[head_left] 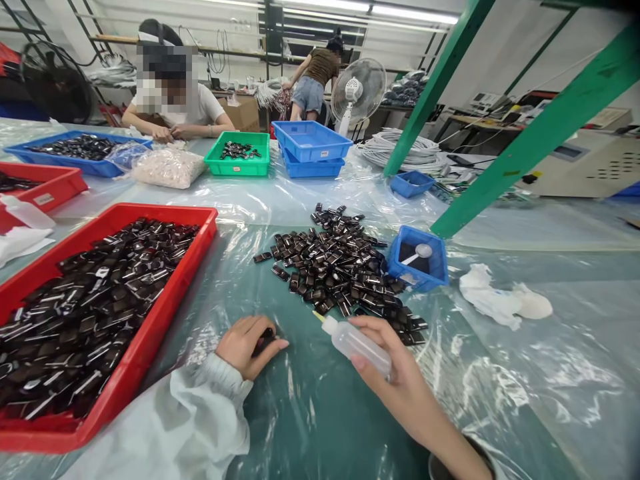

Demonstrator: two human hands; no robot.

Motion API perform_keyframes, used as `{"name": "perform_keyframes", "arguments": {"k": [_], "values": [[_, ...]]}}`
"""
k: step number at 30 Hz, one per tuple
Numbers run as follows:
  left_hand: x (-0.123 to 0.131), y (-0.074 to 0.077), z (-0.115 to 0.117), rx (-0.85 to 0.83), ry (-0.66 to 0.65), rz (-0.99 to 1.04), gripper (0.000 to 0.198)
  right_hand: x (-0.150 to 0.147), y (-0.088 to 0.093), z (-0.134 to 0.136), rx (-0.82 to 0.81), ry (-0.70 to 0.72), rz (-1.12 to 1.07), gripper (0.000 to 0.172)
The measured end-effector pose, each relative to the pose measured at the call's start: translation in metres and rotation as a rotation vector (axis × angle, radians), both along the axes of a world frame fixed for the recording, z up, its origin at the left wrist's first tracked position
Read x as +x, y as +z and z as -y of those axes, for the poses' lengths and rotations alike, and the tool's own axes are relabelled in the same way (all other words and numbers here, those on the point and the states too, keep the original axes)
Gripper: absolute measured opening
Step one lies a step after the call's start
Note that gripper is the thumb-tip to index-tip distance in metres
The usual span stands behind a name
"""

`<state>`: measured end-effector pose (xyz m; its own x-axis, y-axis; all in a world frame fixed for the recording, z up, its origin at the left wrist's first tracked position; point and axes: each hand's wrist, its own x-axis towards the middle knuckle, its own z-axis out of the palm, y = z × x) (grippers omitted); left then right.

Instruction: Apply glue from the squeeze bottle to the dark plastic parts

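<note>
My left hand (pixel 249 343) rests on the table with its fingers curled round a small black plastic part (pixel 263 341), mostly hidden by the fingers. In my right hand (pixel 395 367) is a translucent squeeze bottle (pixel 359 345), tilted so its yellow nozzle tip points up and to the left. Just beyond both hands lies a loose pile of small glossy black parts (pixel 340 260) with metallic strips. A big red tray (pixel 200 230) on the left is full of similar black parts.
A small blue bin (pixel 435 277) with dark contents and a white spoon stands right of the pile, near crumpled white cloth (pixel 500 297). A green post (pixel 540 133) slants across the right. Behind are a green tray (pixel 213 160), stacked blue trays (pixel 315 150) and a seated person (pixel 210 113).
</note>
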<state>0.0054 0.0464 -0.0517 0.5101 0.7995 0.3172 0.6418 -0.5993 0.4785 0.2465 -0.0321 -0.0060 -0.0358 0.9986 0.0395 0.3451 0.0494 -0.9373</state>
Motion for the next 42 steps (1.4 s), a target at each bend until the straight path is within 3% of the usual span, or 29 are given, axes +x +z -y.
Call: {"name": "perform_keyframes", "arguments": {"k": [7, 15, 30, 42], "values": [[-0.004, 0.007, 0.01, -0.044, -0.108, 0.15, 0.029, -0.001, 0.004, 0.001, 0.009, 0.045, -0.041, 0.024], [-0.002, 0.013, 0.02, -0.219, -0.203, 0.404, 0.02, -0.002, 0.007, 0.001, 0.013, 0.056, -0.059, 0.027], [0.005, 0.018, 0.031, -0.2, -0.301, 0.447, 0.022, -0.002, 0.009, 0.003, -0.038, 0.121, -0.073, 0.025], [0.007, 0.025, 0.035, -0.185, -0.278, 0.469, 0.023, -0.002, 0.012, 0.003, -0.021, 0.119, -0.039, 0.025]]}}
